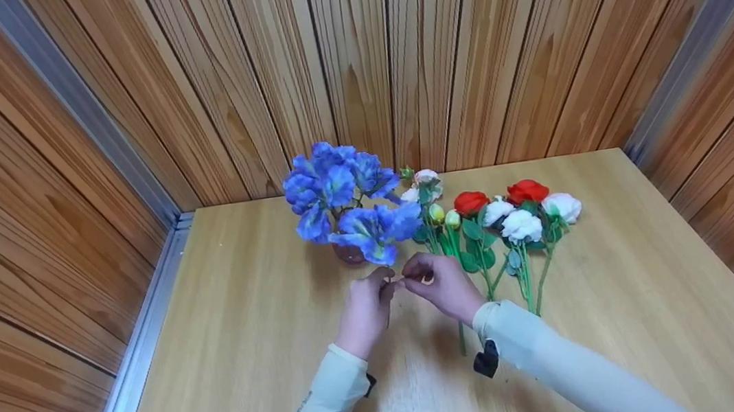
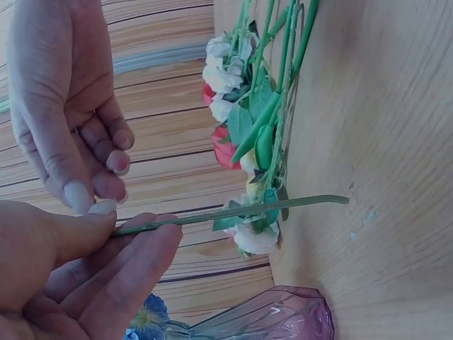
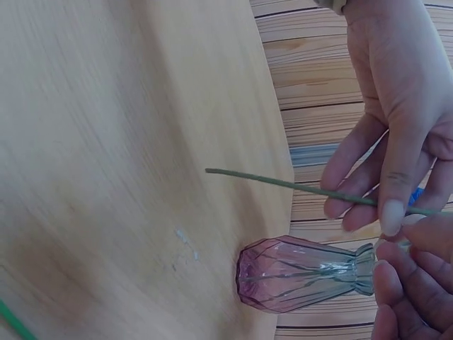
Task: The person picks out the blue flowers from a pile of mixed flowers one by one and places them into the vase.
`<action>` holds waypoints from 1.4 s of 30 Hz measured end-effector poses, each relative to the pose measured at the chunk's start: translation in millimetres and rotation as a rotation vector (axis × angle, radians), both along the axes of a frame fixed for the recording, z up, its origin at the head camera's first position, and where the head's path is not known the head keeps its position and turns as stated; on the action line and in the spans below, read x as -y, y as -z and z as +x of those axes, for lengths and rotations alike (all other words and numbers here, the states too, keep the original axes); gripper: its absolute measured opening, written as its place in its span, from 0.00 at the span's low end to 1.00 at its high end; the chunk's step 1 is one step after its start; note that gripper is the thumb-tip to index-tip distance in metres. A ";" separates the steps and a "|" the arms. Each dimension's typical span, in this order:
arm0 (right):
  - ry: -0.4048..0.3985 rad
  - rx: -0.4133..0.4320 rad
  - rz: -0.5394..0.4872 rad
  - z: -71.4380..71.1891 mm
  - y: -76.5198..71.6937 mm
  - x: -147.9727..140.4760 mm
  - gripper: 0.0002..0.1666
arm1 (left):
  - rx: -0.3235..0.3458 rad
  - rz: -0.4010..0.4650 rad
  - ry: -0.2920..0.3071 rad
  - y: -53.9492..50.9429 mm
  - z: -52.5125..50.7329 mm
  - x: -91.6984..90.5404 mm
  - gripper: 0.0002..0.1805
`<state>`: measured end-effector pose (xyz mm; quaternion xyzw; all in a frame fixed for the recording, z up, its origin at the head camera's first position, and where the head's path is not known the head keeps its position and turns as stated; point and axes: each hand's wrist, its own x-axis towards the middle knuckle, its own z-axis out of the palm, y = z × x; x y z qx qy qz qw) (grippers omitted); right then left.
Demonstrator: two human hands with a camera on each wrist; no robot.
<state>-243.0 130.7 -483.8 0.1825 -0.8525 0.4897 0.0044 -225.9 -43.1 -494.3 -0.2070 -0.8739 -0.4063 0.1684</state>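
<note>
My left hand (image 1: 368, 302) pinches the thin green stem (image 2: 241, 212) of a blue artificial flower (image 1: 377, 231) between thumb and fingers. The stem's free end sticks out past the fingers, above the tabletop. My right hand (image 1: 443, 283) is close beside it, fingers bent and fingertips meeting the left thumb tip; whether they pinch the stem is hidden. Just beyond the hands stands a faceted pink-to-clear glass vase (image 3: 301, 275) with several stems inside and blue blooms (image 1: 330, 181) above it. The front bloom overlaps the vase in the head view.
On the wooden table (image 1: 239, 359), right of the vase, lie red roses (image 1: 528, 190), white flowers (image 1: 521, 226) and yellowish buds (image 1: 452, 218) with green stems. Wood-panelled walls (image 1: 351, 69) enclose the back and sides. Small pale flecks (image 3: 187, 243) lie on the tabletop.
</note>
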 end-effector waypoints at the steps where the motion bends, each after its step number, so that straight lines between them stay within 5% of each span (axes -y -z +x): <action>1: 0.000 0.002 0.000 -0.1 0.5 -0.8 0.07 | -0.001 0.000 -0.002 -0.3 -0.1 0.2 0.04; 9: 0.015 0.025 0.014 0.2 3.6 -6.6 0.05 | 0.052 0.016 -0.005 -3.7 -0.3 2.7 0.07; 17: 0.008 0.041 0.034 0.0 8.5 -12.2 0.06 | -0.045 -0.003 -0.046 -5.7 -3.3 5.6 0.04; 20: 0.001 0.049 0.044 0.7 12.0 -14.7 0.06 | -0.031 0.001 -0.061 -7.9 -5.7 6.2 0.03; 37: 0.011 0.106 0.081 4.0 25.3 -27.6 0.07 | -0.016 0.045 -0.073 -31.7 -22.3 19.9 0.03; 42: -0.002 0.117 0.080 5.5 27.3 -30.7 0.07 | -0.055 0.074 -0.088 -38.3 -28.4 23.6 0.02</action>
